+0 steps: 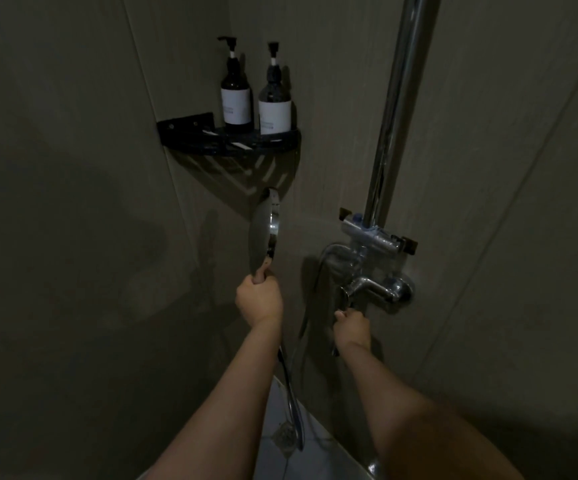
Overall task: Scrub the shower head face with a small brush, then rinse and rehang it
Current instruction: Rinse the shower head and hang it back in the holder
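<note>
Left hand [259, 297] grips the shower head [262, 233] by its handle, holding it upright, face turned toward the tap [370, 289]. Right hand [352, 330] curls around the tap lever just below the spout. Two pump bottles [235, 95] stand on a corner shelf [228, 142] above the left hand.

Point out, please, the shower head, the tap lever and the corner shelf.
shower head [261, 233]: head view, on the back of its round disc.
tap lever [344, 297]: head view, on the chrome handle just above the right hand.
corner shelf [246, 142]: head view, on its dark front rim below the bottles.
</note>
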